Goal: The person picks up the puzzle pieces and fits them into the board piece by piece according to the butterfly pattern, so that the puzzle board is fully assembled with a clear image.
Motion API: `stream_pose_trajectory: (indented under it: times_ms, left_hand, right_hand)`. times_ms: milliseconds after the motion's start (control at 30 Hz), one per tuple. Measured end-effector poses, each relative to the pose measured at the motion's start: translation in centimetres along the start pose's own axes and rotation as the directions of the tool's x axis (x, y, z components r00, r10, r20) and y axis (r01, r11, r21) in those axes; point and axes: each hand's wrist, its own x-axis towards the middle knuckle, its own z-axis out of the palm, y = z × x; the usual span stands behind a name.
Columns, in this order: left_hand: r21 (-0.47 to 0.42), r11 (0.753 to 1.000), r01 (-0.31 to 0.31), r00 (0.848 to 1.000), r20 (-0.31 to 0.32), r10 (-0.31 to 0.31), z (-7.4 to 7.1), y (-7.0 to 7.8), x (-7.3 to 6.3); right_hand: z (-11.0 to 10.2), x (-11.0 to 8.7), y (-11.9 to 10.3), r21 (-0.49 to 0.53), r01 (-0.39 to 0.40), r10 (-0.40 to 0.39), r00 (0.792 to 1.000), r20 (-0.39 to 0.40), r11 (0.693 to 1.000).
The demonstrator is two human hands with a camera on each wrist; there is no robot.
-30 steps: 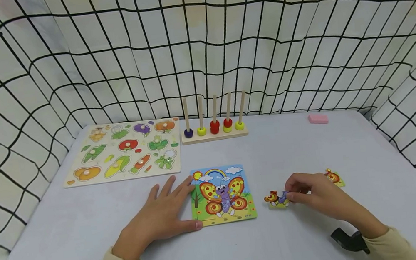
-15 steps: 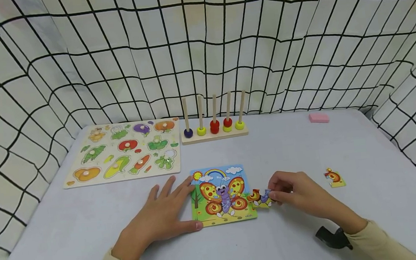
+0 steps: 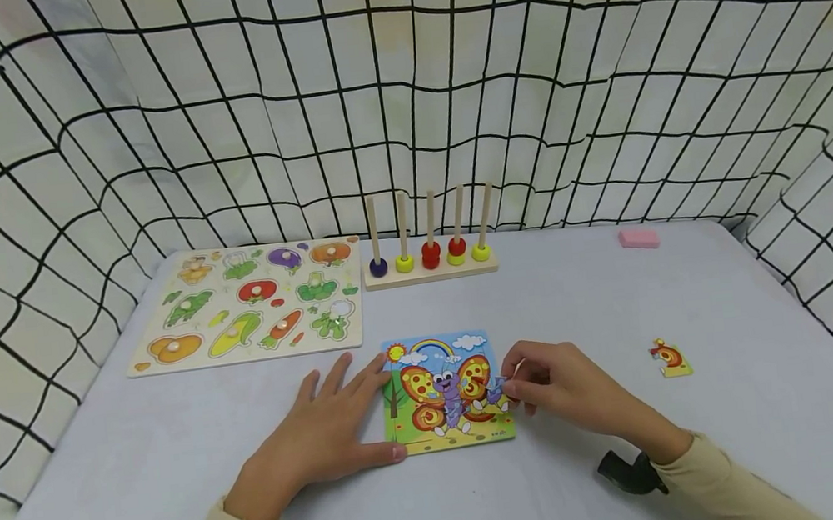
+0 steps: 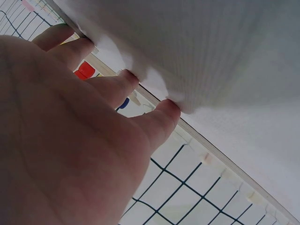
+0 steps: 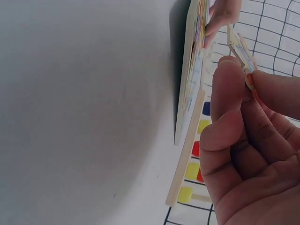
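Observation:
My right hand (image 3: 572, 391) pinches a small puzzle piece (image 3: 493, 395) with purple and yellow print between thumb and fingertips. That piece overlaps the right part of the butterfly puzzle board (image 3: 422, 441) in the head view. Seen from the right wrist, the puzzle piece (image 5: 240, 50) is tilted and held above the board (image 5: 190, 61). My left hand (image 3: 313, 441) lies spread on the table, its forefinger and thumb touching the board's left edge. The left wrist view shows that hand's fingers (image 4: 157, 124) extended over the white surface. Another puzzle piece (image 3: 671, 358) lies at the right.
A vegetable peg puzzle (image 3: 297, 312) lies at the back left. Beside it stands a wooden base (image 3: 429, 277) with upright pegs carrying coloured beads. A pink block (image 3: 638, 239) sits at the back right. Black netting (image 3: 324, 23) surrounds the table; a dark device (image 3: 629, 474) is at my right wrist.
My right hand has moved left with the puzzle piece, from the table right of the board to over the board's right side. My left hand has stayed in place.

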Motion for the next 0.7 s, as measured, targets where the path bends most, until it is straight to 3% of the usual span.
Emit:
stream_pose_trajectory:
  times_ms: [700]
  left_hand:
    - [-0.004, 1.0, 0.009, 1.0, 0.005, -0.009, 0.0, -0.1, 0.0]
  right_hand:
    - [2.2, 2.5, -0.9, 0.034, 0.078, -0.08, 0.996, 0.049, 0.996]
